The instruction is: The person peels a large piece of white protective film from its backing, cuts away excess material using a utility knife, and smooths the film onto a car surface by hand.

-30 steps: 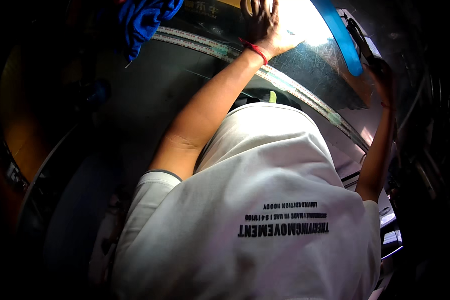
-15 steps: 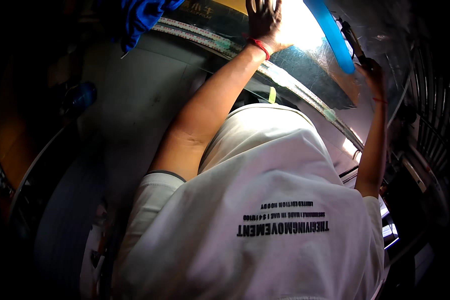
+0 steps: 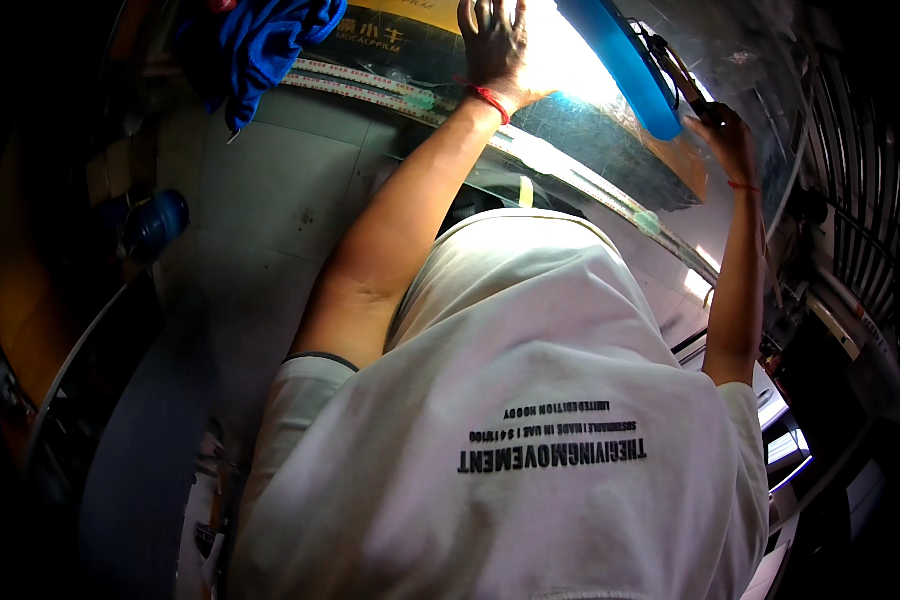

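Observation:
My left hand point(image 3: 494, 48) lies with its fingers apart on the clear-topped table, beside a patch of strong white glare. A red cord circles that wrist. At the right, my right hand point(image 3: 726, 138) is closed round the near end of a slim dark tool point(image 3: 692, 88); the tool's exact kind is hard to make out. Left of this tool, a long bright-blue strip point(image 3: 625, 75) with a rounded end slants across the tabletop, its end close to my right fingers. Whether the hand touches the strip cannot be told.
Two pale measuring tapes point(image 3: 560, 168) run along the table's near edge. A bunched blue cloth point(image 3: 260, 55) hangs at the upper left. Below it are grey floor tiles point(image 3: 280, 165) and a round blue container point(image 3: 157, 222). Dark curved slats point(image 3: 855, 170) stand at the far right.
The whole view has shifted slightly, so table, strip and hands sit further left. More of the blue cloth shows. Both hands keep nearly the same pose, the right still round the dark tool.

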Demonstrator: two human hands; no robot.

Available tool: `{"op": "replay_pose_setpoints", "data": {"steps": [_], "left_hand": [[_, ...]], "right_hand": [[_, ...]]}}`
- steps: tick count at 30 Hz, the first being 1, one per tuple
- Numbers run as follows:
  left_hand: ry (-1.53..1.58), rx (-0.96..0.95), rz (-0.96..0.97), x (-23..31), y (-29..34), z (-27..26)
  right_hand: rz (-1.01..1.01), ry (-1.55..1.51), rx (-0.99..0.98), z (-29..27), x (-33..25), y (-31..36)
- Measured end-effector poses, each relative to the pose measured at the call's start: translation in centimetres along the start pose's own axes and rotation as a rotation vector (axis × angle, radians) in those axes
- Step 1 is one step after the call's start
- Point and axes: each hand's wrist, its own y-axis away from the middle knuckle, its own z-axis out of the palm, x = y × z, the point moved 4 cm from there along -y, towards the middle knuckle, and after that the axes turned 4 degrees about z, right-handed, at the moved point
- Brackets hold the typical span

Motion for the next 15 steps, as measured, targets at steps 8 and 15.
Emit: {"op": "replay_pose_setpoints", "data": {"steps": [8,15], "left_hand": [[-0.056,-0.145,-0.041,2.9,-1.3,-2.8],[-0.099,-0.142,0.131,2.8,-0.5,-3.7]], "right_hand": [[0.008,-0.009,0.013,-0.1,0.9,0.1],[0.023,-0.021,0.002,0.2,1.6,-0.5]]}}
